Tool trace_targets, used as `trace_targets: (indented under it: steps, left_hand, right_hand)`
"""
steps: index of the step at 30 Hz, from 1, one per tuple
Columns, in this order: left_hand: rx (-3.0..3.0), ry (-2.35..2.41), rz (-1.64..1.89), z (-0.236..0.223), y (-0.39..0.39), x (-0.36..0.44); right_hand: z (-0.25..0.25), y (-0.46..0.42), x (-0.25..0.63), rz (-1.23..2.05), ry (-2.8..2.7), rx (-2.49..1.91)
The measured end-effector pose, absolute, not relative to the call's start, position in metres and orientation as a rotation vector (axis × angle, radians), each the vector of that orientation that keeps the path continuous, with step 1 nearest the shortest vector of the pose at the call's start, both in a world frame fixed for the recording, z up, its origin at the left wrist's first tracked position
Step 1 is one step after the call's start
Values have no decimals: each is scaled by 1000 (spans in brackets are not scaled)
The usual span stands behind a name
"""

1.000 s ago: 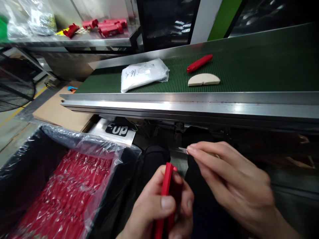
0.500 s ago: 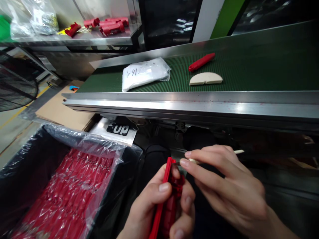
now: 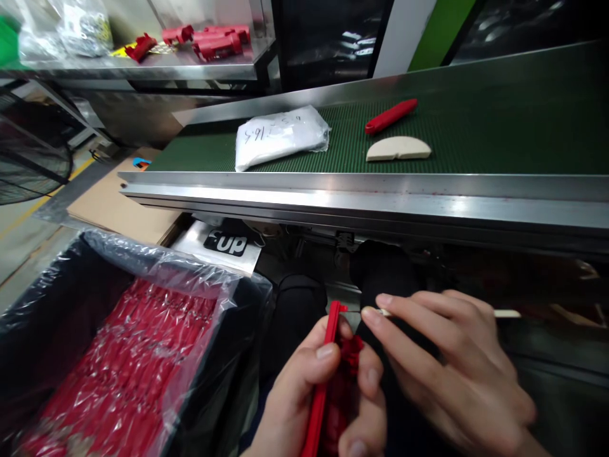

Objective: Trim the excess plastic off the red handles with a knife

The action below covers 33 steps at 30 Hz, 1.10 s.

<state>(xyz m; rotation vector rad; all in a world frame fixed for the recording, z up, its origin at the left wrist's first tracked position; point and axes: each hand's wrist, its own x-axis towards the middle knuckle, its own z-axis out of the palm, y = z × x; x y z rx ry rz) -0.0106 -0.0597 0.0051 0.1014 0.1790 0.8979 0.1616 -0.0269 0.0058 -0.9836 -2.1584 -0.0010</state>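
My left hand (image 3: 314, 387) is closed around a long red plastic part (image 3: 325, 377), which stands nearly upright with its open, ribbed side facing right. Between the fingers and thumb of my right hand (image 3: 442, 355) is a slim cream-handled tool (image 3: 507, 313), lying about level. Its thin tip points left at the top end of the red part; whether it touches is too fine to tell. Most of the handle is hidden by my right fingers. Both hands are low in the view, above my dark-clothed knees.
A green ribbed conveyor belt (image 3: 466, 136) with a metal edge carries a white plastic packet (image 3: 283, 136), a red handle-shaped piece (image 3: 391, 117) and a cream half-round block (image 3: 398, 148). At left, a plastic-lined black bin (image 3: 52, 336) holds many red parts. More red pieces (image 3: 219, 43) lie on a metal shelf.
My right hand has moved right and slightly down with the tool, which now lies more level. The left hand and red part have shifted slightly right in view.
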Motion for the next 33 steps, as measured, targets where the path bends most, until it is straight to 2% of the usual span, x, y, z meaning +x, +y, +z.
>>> trace_targets:
  steps: [4, 11, 33]
  left_hand:
    - [-108, 351, 860, -4, -66, -15]
    - [-4, 184, 853, 3, -69, -20]
    - [67, 76, 876, 0, -68, -18]
  right_hand:
    - [14, -25, 163, 58, -1901, -1164]
    - [2, -20, 155, 184, -2234, -894]
    - [0, -22, 154, 180, -2263, -860]
